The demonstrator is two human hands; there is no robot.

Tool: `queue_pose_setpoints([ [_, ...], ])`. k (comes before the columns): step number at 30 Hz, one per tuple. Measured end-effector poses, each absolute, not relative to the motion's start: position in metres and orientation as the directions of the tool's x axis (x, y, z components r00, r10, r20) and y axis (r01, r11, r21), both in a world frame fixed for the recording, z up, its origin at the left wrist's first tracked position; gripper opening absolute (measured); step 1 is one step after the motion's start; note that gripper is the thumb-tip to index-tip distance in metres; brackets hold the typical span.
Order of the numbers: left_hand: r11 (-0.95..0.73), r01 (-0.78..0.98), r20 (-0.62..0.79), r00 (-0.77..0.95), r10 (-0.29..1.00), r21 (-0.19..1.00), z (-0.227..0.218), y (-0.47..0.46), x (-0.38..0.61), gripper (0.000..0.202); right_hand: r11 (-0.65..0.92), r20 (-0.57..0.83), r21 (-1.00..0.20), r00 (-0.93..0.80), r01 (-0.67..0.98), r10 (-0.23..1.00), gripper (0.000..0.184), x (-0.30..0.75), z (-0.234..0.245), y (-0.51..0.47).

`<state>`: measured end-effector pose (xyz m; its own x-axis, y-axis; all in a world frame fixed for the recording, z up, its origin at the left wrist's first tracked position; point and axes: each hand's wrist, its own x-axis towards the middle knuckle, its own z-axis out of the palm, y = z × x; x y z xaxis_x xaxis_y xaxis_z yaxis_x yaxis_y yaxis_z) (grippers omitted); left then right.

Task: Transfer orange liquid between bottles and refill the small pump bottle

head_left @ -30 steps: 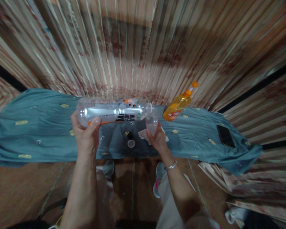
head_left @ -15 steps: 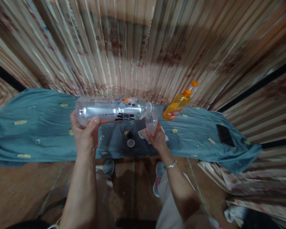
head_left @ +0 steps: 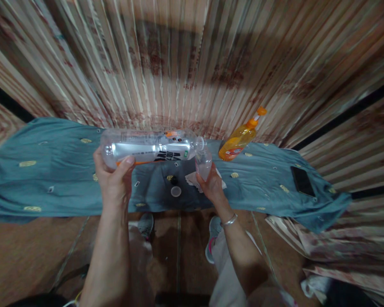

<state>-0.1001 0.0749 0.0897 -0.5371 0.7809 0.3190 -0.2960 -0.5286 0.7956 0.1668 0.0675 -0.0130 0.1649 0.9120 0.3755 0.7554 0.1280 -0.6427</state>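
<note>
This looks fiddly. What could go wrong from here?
The left hand grips the big bottle near its base, so its neck might wobble. Any liquid leaving it could miss the small clear container in the right hand and wet the blue-green cloth. Squeezing that container too hard might deform it.

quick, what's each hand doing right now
Left hand: closed around the base end of the large clear bottle, held sideways.
Right hand: closed around the small clear container.
</note>
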Motion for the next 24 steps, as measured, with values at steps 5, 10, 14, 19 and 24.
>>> queue_pose_setpoints([
  [5, -0.539, -0.270, 0.338, -0.540, 0.771, 0.798, 0.0885, 0.0754, -0.1009, 0.064, 0.131, 0.372, -0.649, 0.163, 0.749, 0.914, 0.066, 0.1668, -0.0127, 0.0673],
  [10, -0.532, -0.272, 0.334, -0.535, 0.776, 0.802, 0.0875, 0.0758, -0.1022, 0.065, 0.137, 0.377, -0.651, 0.161, 0.747, 0.912, 0.067, 0.1670, -0.0125, 0.0673],
  [14, -0.535, -0.291, 0.325, -0.541, 0.776, 0.793, 0.0894, 0.0750, -0.1011, 0.066, 0.134, 0.374, -0.655, 0.164, 0.744, 0.913, 0.066, 0.1669, -0.0125, 0.0670],
  [19, -0.537, -0.318, 0.318, -0.538, 0.781, 0.782, 0.0916, 0.0737, -0.0998, 0.066, 0.143, 0.376, -0.643, 0.148, 0.752, 0.915, 0.066, 0.1677, -0.0118, 0.0664],
  [24, -0.542, -0.319, 0.320, -0.541, 0.778, 0.778, 0.0909, 0.0740, -0.1003, 0.067, 0.115, 0.359, -0.627, 0.154, 0.771, 0.921, 0.068, 0.1671, -0.0115, 0.0666],
])
